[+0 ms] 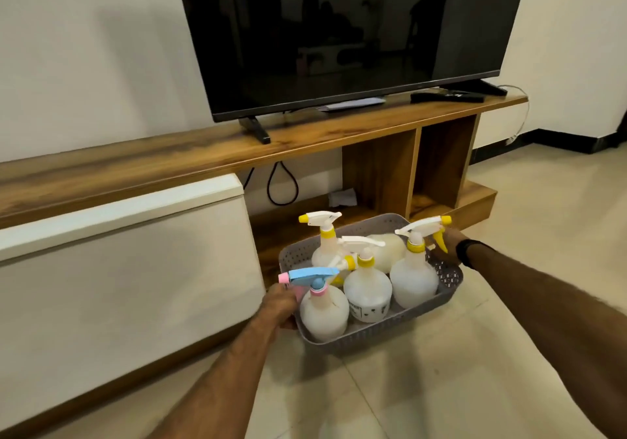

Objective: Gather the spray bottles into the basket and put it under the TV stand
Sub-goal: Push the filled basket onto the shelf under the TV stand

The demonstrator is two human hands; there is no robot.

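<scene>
A grey perforated basket (373, 335) is held above the tiled floor in front of the wooden TV stand (305, 136). Several white spray bottles stand or lie inside it. One has a blue and pink trigger head (314, 275), the others have white heads with yellow collars, such as the bottle at the right (414, 279). My left hand (280, 306) grips the basket's near-left rim. My right hand (448, 245), with a black band on the wrist, grips the far-right rim. The stand's open lower shelf (298, 221) lies just beyond the basket.
A large black TV (339, 31) stands on the stand, with a remote (446, 96) and papers beside it. A white cabinet front (129, 269) fills the stand's left part. Two open cubbies (437, 164) sit at the right. Cables (281, 184) hang behind the shelf.
</scene>
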